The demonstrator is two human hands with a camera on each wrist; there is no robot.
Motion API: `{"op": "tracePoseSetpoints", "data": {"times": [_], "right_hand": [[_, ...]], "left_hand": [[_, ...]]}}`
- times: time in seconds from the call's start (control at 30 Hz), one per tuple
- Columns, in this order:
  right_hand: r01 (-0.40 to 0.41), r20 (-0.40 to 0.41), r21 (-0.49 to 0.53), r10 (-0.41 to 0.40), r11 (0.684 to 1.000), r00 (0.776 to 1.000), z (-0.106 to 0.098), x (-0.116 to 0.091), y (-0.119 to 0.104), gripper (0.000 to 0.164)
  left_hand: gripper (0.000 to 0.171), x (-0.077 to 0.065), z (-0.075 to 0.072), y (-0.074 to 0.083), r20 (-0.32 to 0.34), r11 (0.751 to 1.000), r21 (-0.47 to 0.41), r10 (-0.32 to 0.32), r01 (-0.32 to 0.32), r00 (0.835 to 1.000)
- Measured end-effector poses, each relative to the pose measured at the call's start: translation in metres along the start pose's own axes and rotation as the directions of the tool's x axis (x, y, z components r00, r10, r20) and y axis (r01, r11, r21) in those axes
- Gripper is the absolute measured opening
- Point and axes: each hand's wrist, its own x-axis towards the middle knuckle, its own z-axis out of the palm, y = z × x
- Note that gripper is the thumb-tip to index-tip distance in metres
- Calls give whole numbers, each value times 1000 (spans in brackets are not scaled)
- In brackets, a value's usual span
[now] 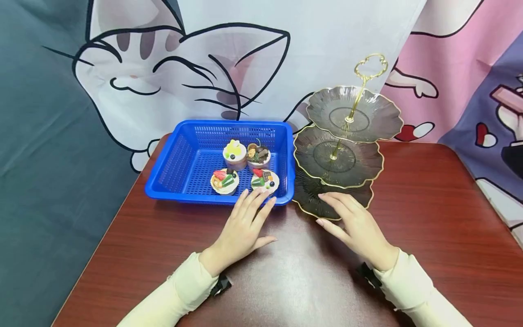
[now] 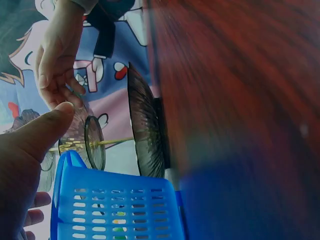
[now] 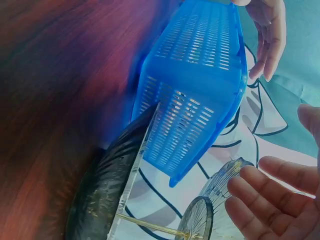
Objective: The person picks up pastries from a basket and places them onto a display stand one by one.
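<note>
A blue perforated plastic basket (image 1: 196, 198) holds several small toy cakes, among them a yellow-topped one (image 1: 234, 152) and a chocolate-topped one (image 1: 259, 156). My left hand (image 1: 243, 229) hovers at the basket's front right, fingers spread and fingertips over the rim near a strawberry-topped cake (image 1: 265, 180); whether they touch it, I cannot tell. Right of the basket stands a three-tier dark clear tray stand (image 1: 314, 156) with gold wavy rims. In front of its bottom tier my right hand (image 1: 357, 227) is held with relaxed fingers and nothing in it, as the right wrist view confirms.
The stand's gold rod rises to a looped handle (image 1: 371, 66). Both basket and stand are on a reddish-brown wooden table (image 1: 441, 218), close together. Behind the table hangs a cartoon-printed curtain (image 1: 253, 59).
</note>
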Motion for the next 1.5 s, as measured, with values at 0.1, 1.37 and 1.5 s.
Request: {"op": "tracePoseSetpoints", "data": {"times": [0.1, 1.37, 1.5], "right_hand": [[1, 5, 8, -1, 1000, 1000, 1, 4, 0, 56], [45, 59, 131, -53, 990, 997, 25, 80, -39, 44], [8, 109, 116, -21, 993, 994, 31, 92, -42, 43]], "left_hand": [[95, -1, -1, -4, -27, 1000, -12, -14, 14, 1000], [31, -22, 4, -57, -357, 961, -241, -219, 136, 908], [29, -22, 4, -57, -359, 959, -252, -221, 133, 907]]}}
